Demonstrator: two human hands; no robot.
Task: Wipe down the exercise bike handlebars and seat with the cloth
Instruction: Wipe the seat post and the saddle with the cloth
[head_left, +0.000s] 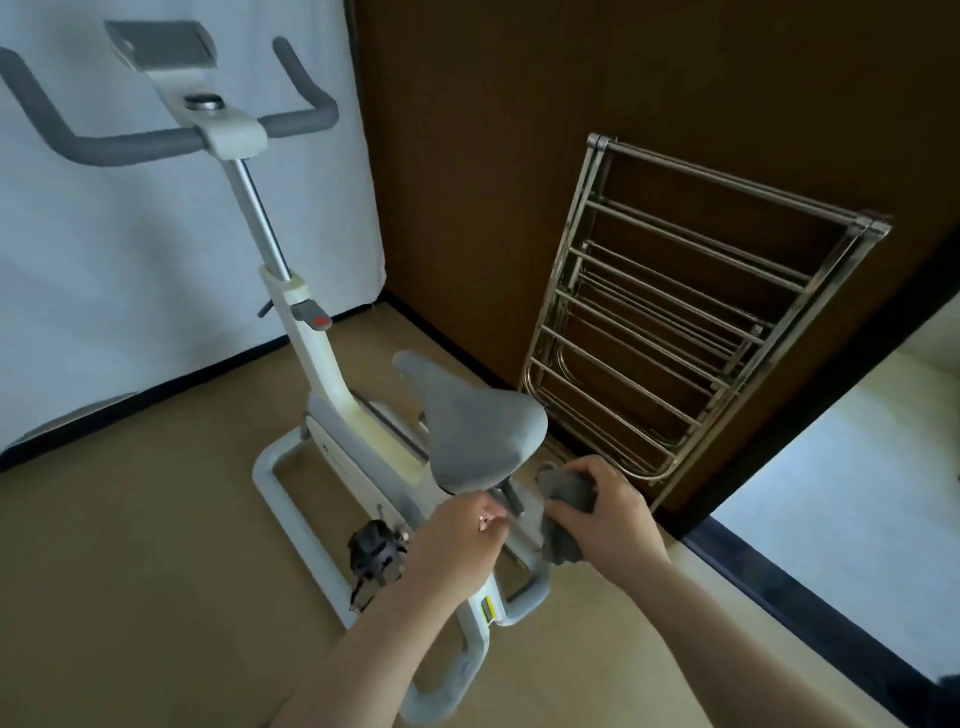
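Observation:
A white exercise bike stands in the room's corner. Its grey handlebars (130, 143) curve out at the upper left, and its grey seat (478, 431) sits lower, near the middle. My right hand (608, 514) grips a bunched grey cloth (563, 512) just behind and to the right of the seat, below its rear edge. My left hand (457, 535) is under the back of the seat by the seat post (511, 496), its fingers curled there. Whether those fingers hold anything is hidden.
A folded metal drying rack (691, 322) leans on the dark wooden wall to the right of the bike. A black pedal (376, 553) sticks out at the lower left of the frame. A white curtain (78, 286) hangs behind the handlebars. Tan floor surrounds the bike.

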